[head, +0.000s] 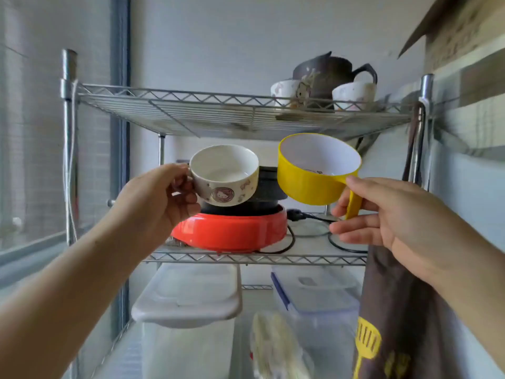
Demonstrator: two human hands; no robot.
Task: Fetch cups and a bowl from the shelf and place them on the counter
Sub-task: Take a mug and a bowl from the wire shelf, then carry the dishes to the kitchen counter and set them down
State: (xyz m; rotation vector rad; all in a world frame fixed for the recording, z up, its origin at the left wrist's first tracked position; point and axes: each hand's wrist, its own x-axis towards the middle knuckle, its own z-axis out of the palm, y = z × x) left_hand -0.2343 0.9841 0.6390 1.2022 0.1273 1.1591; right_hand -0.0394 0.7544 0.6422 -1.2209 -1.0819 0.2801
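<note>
The left hand (161, 198) pinches the white cup (224, 175) by its handle at frame centre-left; the right hand (382, 214) holds the yellow cup (314, 173) by its handle, centre-right. Both cups are upright, clear of the shelf (246, 258), rims nearly level, mouths tilted toward the camera.

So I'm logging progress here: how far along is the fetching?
Nothing visibly delivered; no counter is in view. In hand: the left hand holds the white cartoon cup, the right hand the yellow cup, both before the wire shelf. Left: setting them down, fetching a bowl.
</note>
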